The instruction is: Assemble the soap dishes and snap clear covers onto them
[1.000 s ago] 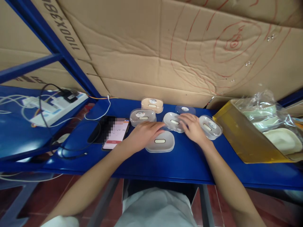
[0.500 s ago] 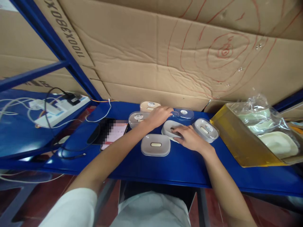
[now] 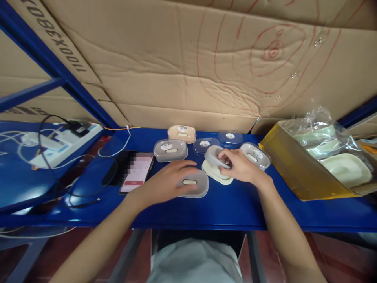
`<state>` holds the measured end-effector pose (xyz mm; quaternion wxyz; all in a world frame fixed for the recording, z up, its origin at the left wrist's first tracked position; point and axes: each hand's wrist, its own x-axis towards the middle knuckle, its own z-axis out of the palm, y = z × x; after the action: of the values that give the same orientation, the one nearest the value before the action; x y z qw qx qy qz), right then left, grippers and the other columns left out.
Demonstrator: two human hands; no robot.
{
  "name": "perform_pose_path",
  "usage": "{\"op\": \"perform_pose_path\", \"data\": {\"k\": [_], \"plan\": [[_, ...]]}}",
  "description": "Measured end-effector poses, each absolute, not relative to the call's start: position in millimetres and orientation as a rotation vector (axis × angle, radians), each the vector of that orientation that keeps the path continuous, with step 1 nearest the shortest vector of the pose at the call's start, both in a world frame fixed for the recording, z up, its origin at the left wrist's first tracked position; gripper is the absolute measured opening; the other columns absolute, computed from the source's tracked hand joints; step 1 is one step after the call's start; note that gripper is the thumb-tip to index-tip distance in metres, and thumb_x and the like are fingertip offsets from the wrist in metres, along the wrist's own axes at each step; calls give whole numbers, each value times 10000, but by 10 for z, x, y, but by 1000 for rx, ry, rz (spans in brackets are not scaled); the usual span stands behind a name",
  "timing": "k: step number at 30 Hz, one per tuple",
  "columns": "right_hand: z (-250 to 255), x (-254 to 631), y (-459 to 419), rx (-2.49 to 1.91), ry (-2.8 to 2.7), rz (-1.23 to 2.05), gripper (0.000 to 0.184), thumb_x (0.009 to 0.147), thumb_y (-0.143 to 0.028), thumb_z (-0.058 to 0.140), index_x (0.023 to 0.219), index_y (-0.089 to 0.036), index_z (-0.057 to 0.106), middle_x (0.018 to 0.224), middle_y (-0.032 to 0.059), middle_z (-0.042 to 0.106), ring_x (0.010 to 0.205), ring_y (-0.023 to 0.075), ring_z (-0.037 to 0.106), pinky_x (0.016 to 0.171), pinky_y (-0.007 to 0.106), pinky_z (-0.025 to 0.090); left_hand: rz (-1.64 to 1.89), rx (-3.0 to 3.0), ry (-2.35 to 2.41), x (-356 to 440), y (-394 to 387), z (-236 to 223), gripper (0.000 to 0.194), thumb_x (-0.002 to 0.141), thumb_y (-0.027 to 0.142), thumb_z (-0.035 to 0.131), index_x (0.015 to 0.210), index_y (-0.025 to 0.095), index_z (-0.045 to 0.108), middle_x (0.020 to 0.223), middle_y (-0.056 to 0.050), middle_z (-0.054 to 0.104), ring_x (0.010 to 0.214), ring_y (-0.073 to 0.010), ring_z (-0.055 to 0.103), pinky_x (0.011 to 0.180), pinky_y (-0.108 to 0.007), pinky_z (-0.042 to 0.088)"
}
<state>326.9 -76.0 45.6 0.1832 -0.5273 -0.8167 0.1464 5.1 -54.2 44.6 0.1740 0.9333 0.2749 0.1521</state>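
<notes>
My right hand (image 3: 237,165) grips a translucent oval lid (image 3: 214,154) by its middle, tilted up over a cream oval dish (image 3: 217,173). The dish lies flat on the blue table, partly hidden by lid and fingers. My left hand (image 3: 169,181) reaches over the left side of another frosted oval lid (image 3: 196,184) with a cream strip in its middle. Its fingers are spread; whether they touch the lid I cannot tell. Behind, a clear lid with a round sticker (image 3: 204,146) lies beside a dark blue box (image 3: 231,138).
Around my hands stand a peach box (image 3: 182,133), a grey-lidded box (image 3: 170,150) and a white-lidded box (image 3: 255,155). A phone (image 3: 137,173) lies left, near a power strip (image 3: 67,145) with cables. To the right, a carton (image 3: 284,165) holds cream dishes in plastic. Cardboard (image 3: 153,59) walls the back.
My left hand has come back from the clear stickered lid, leaving it on the table, to the front frosted lid. My right hand has raised its lid, uncovering more of the cream dish.
</notes>
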Motion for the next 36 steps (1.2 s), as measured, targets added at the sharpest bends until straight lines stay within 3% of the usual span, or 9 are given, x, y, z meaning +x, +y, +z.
{"op": "perform_pose_path", "data": {"k": [4, 9, 13, 18, 22, 29, 33, 36], "plan": [[374, 3302, -682, -1535, -2209, 110, 264, 1007, -356, 638, 1237, -229, 664, 1218, 102, 802, 1118, 323, 721, 1068, 512, 436, 287, 2657, 776, -200, -825, 327, 610, 958, 495, 850, 1510, 337, 643, 1793, -120, 378, 1625, -400, 420, 1301, -608, 407], [233, 3246, -610, -1585, -2215, -2, 355, 1080, -263, 514, 1394, -198, 667, 1445, 156, 745, 1323, 387, 668, 1159, 624, 345, 346, 2652, 757, -190, -712, 227, 330, 1081, 446, 696, 1376, 305, 737, 1698, -100, 529, 1579, -347, 501, 1283, -560, 449], [238, 3137, -647, -1513, -2265, -24, 398, 1112, -270, 500, 1486, -226, 628, 1474, 131, 735, 1364, 348, 658, 1152, 579, 370, 391, 2759, 718, -133, -694, 152, 309, 1127, 428, 617, 1375, 281, 730, 1657, -96, 585, 1601, -349, 475, 1270, -571, 464], [225, 2970, -718, -1373, -2318, -13, 345, 1145, -267, 465, 1414, -241, 680, 1423, 101, 764, 1321, 306, 686, 1152, 527, 375, 399, 2898, 743, -78, -798, -25, 333, 1151, 374, 570, 1435, 223, 654, 1575, -85, 662, 1649, -361, 393, 1283, -585, 456], [168, 2878, -734, -1298, -2369, 46, 337, 1152, -268, 470, 1400, -240, 696, 1400, 97, 773, 1357, 300, 663, 1152, 510, 370, 434, 2986, 783, -50, -843, -114, 284, 1158, 332, 547, 1373, 203, 679, 1554, -98, 680, 1585, -383, 492, 1252, -616, 478], [109, 2885, -703, -1306, -2318, 63, 340, 1155, -278, 451, 1381, -240, 702, 1400, 113, 765, 1380, 300, 654, 1152, 512, 368, 655, 2921, 794, 3, -849, -159, 240, 1175, 252, 497, 1292, 197, 700, 1380, -98, 790, 1411, -311, 682, 1246, -606, 478], [207, 2950, -711, -1310, -2308, 65, 341, 1154, -244, 428, 1377, -228, 685, 1420, 119, 755, 1358, 288, 673, 1163, 521, 357, 784, 2799, 834, 7, -864, -59, 210, 1175, 258, 491, 1205, 213, 693, 1275, -76, 825, 1327, -277, 733, 1216, -556, 514], [317, 3055, -733, -1348, -2277, 25, 327, 1152, -257, 433, 1328, -236, 707, 1367, 104, 781, 1286, 293, 702, 1115, 502, 411, 917, 2728, 863, 32, -811, 135, 196, 1169, 254, 496, 1214, 231, 686, 1249, -67, 826, 1278, -259, 750, 1203, -513, 522]]}}
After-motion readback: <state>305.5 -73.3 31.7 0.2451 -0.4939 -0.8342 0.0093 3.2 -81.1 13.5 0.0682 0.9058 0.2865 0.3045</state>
